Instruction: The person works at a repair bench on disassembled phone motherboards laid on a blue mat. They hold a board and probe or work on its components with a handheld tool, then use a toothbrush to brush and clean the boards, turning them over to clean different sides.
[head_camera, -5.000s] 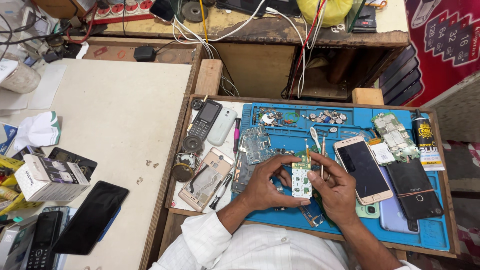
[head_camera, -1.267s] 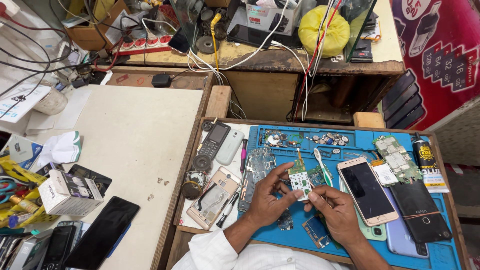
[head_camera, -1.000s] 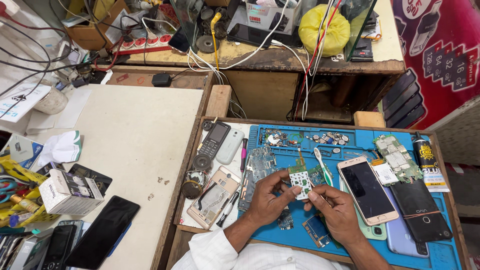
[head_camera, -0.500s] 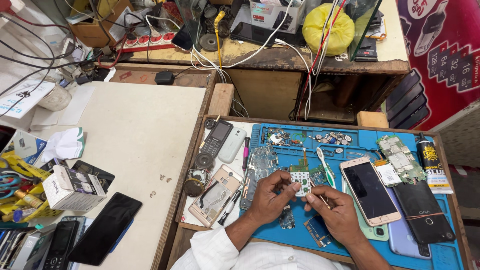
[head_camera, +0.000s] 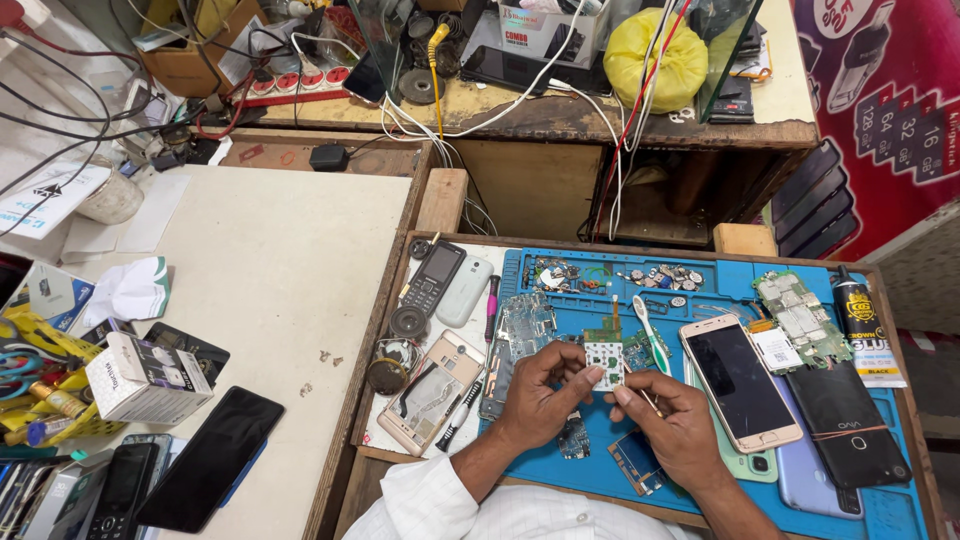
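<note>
My left hand (head_camera: 540, 398) pinches a small white and green circuit board (head_camera: 603, 362) above the blue work mat (head_camera: 700, 470). My right hand (head_camera: 672, 420) is closed on a thin tool whose tip meets the board's right edge. A white toothbrush (head_camera: 648, 333) lies just beyond the board. Loose circuit boards (head_camera: 522, 330) lie under and around both hands.
A gold-edged smartphone (head_camera: 740, 380) lies right of my hands, with a black phone (head_camera: 845, 425) and a glue tube (head_camera: 862, 325) further right. A keypad phone (head_camera: 432, 278) and an opened phone shell (head_camera: 430, 392) lie left. A dark phone (head_camera: 212, 457) and a box (head_camera: 145, 378) rest on the white table.
The camera view has drifted and tilted slightly. My hands stay together over the mat on the small board, with only small shifts of the fingers.
</note>
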